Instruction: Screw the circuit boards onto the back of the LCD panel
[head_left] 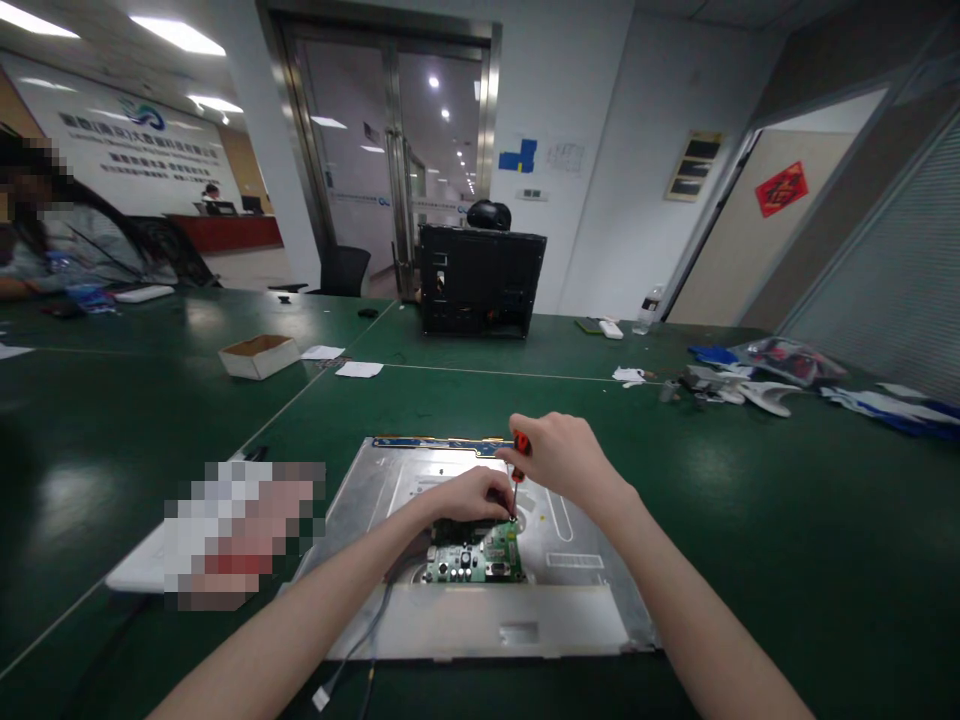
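Screwdriver [519, 474], red 福 sign [781, 189] beyond

A slim screwdriver with a red-and-black handle [518, 472] stands nearly upright, tip at the far-right corner of a green circuit board [491, 550] lying on a flat silver metal panel [600, 585].

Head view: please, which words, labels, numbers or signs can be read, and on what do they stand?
"福": red paper sign on the beige door.
Company wall sign: Chinese lettering, too blurred to read surely.
Glass doors: lettering too small.
Circuit board: any markings too small.
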